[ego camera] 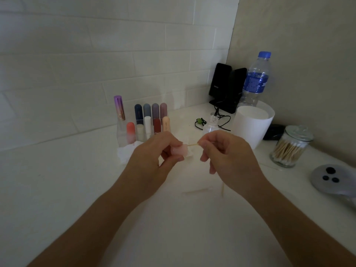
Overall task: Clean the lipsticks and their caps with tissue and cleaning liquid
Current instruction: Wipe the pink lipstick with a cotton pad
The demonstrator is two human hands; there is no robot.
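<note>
Pink cap [180,151], illegible blue bottle label [255,82]

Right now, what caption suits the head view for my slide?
Left hand holds a pink cap; right hand pinches a cotton swab, its tip at the cap.

glass swab jar [290,146], glossy wall tiles [77,60]

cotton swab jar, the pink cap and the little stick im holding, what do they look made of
Cotton swab jar: probably clear glass, glossy; the swabs show through its shiny wall, though hard plastic is possible. Pink cap, pinched in the left hand: likely frosted plastic, slightly see-through, no sharp highlights. Stick, pinched in the right hand: tan and matte, seemingly wood or bamboo.
</note>
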